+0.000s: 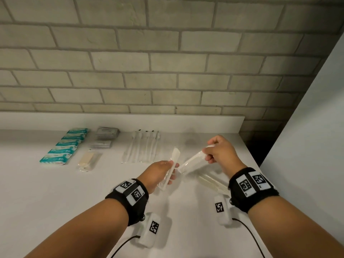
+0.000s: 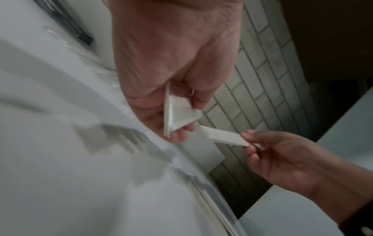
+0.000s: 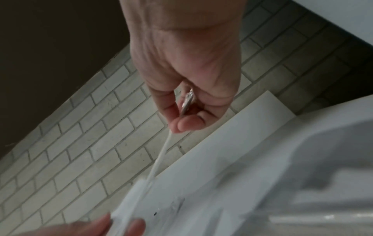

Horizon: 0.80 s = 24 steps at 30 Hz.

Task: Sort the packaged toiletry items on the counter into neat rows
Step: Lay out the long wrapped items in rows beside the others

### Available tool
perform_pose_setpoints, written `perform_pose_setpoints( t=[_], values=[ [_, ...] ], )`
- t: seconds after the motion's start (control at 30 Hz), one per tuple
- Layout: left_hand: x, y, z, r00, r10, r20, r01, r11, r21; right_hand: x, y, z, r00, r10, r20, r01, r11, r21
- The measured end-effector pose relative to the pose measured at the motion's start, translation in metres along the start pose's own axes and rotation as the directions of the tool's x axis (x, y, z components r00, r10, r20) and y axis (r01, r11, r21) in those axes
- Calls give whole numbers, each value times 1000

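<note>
Above the white counter [image 1: 55,192] my left hand [image 1: 172,170] grips one clear-wrapped white comb [image 1: 175,155] by its middle, pointing away from me. My right hand [image 1: 207,154] pinches the far end of a second wrapped comb [image 1: 191,162], whose near end slants down toward the first. In the left wrist view the left hand [image 2: 181,126] holds its packet [image 2: 179,113] and the right hand [image 2: 247,140] pinches the other packet [image 2: 222,135]. The right wrist view shows that comb [image 3: 159,156] edge-on below my right hand [image 3: 181,126].
Along the back lie a row of teal packets [image 1: 63,147], stacked grey sachets [image 1: 106,136], several wrapped toothbrushes [image 1: 143,148] and a beige packet [image 1: 87,161]. More clear-wrapped items [image 1: 212,181] lie under my right wrist. A brick wall [image 1: 167,62] backs the counter; its right edge drops off.
</note>
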State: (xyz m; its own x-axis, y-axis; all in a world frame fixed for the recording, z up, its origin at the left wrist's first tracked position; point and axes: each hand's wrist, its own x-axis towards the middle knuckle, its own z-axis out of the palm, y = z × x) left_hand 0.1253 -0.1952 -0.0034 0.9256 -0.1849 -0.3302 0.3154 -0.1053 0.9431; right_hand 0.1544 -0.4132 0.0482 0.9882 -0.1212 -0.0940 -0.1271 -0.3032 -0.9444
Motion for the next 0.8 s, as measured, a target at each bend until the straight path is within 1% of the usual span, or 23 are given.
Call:
perform_pose_setpoints(
  t=[0.1, 0.17, 0.23, 0.27, 0.3, 0.33, 0.37, 0.4, 0.43, 0.47, 0.53, 0.6, 0.63, 0.67, 0.7, 0.73, 0.77, 0.8],
  values=[
    [-1, -2, -4, 995, -8, -103, 23, 989, 144, -5, 4, -4, 1000, 10, 1, -10, 999, -50],
    [-1, 0, -2, 986, 58, -154, -21, 972, 233, -8, 9, -4, 1000, 17, -10, -19, 990, -140],
    [-1, 5, -1, 974, 163, -160, -98, 932, 350, -11, 10, -1, 1000, 6, -21, -12, 950, -311],
    [-2, 8, 0, 966, 214, -145, -136, 899, 417, -13, 8, 0, 1000, 21, 14, -12, 897, -443],
    [-3, 11, 2, 956, 262, -128, -169, 856, 488, -17, 5, 2, 993, 86, 83, -20, 806, -591],
    [-6, 14, 5, 946, 304, -115, -193, 810, 554, -21, 2, 6, 969, 185, 161, -13, 697, -717],
    [-8, 16, 7, 932, 349, -102, -219, 762, 609, -25, 2, 8, 930, 285, 232, 4, 625, -780],
    [-10, 17, 10, 918, 389, -77, -248, 715, 653, -26, 3, 11, 890, 354, 289, 11, 614, -789],
    [-11, 18, 12, 909, 415, -42, -278, 678, 681, -28, 5, 12, 865, 387, 321, 2, 636, -772],
    [-12, 18, 13, 903, 429, -9, -303, 652, 695, -29, 5, 12, 860, 391, 328, -22, 670, -742],
    [-8, 18, 12, 903, 429, 12, -312, 637, 705, -25, 4, 13, 888, 359, 288, -89, 748, -658],
    [3, 21, 9, 892, 451, -22, -305, 637, 708, -16, -1, 16, 924, 315, 217, -150, 820, -553],
    [11, 24, 6, 884, 466, -33, -309, 638, 705, -11, -5, 18, 934, 305, 188, -177, 848, -499],
    [21, 25, 2, 886, 464, -26, -313, 637, 704, -5, -8, 20, 939, 296, 174, -193, 874, -447],
    [32, 27, -4, 901, 434, -1, -301, 626, 719, 2, -11, 23, 943, 285, 171, -194, 890, -412],
    [42, 27, -10, 919, 393, 33, -282, 597, 751, 10, -11, 26, 947, 270, 177, -177, 892, -416],
    [51, 27, -18, 937, 344, 61, -254, 549, 796, 18, -10, 27, 946, 258, 197, -131, 857, -498],
    [59, 26, -25, 950, 301, 77, -224, 490, 842, 25, -8, 29, 943, 249, 219, -58, 773, -631]
  ],
)
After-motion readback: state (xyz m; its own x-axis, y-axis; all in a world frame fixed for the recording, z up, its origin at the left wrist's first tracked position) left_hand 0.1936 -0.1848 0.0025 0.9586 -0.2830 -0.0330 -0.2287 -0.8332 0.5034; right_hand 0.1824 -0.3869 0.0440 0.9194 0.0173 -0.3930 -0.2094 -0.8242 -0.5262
